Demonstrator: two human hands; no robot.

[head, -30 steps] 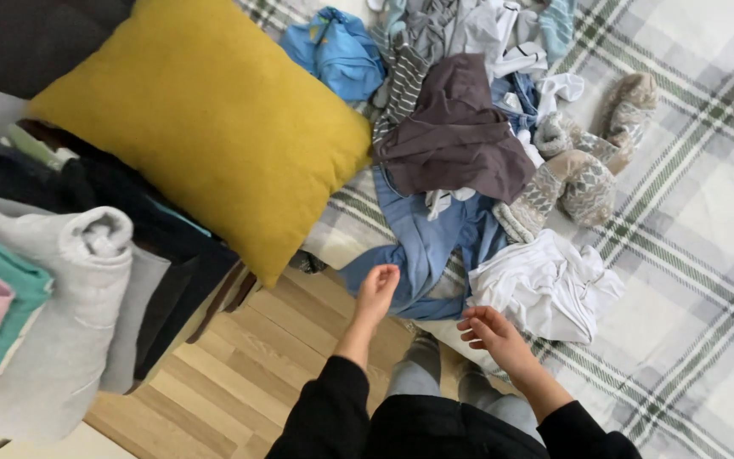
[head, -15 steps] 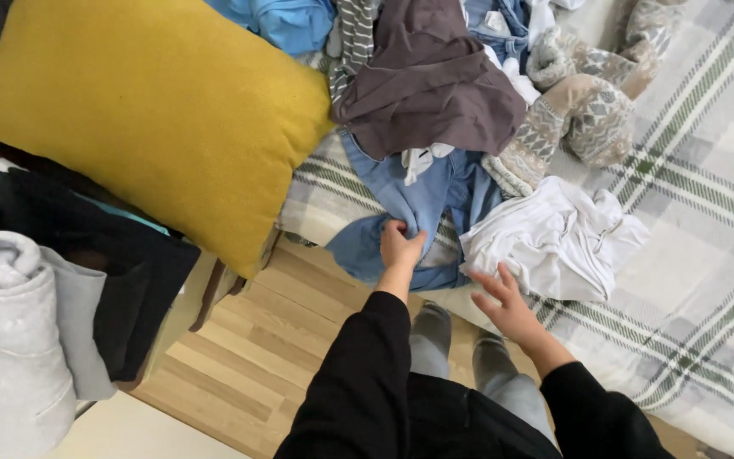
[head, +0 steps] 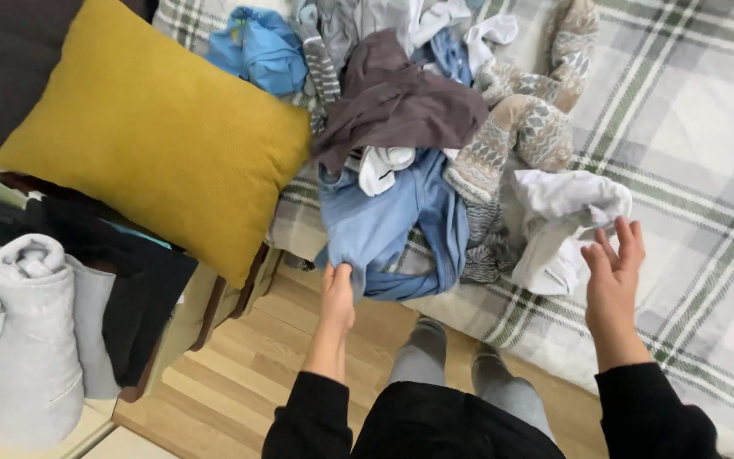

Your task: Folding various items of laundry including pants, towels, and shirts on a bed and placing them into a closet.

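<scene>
My left hand [head: 336, 295] grips the lower edge of a light blue garment [head: 380, 228] that hangs off the bed's edge from a heap of clothes. A brown-grey garment [head: 401, 104] lies on top of the heap, above the blue one. My right hand [head: 613, 274] is raised with fingers spread, holding nothing, just right of a crumpled white garment [head: 564, 219]. A beige patterned knit [head: 520, 132] lies between the brown piece and the white one.
A plaid grey-green blanket [head: 698, 170] covers the bed. A large mustard pillow [head: 159, 140] leans at the left. Rolled and folded clothes, grey [head: 31, 340] and black [head: 129, 280], are stacked at lower left. Wooden floor [head: 239, 382] and my legs are below.
My left hand has taken hold of the blue garment and drawn it toward the bed's edge. My right hand moved off the white garment to the right and opened.
</scene>
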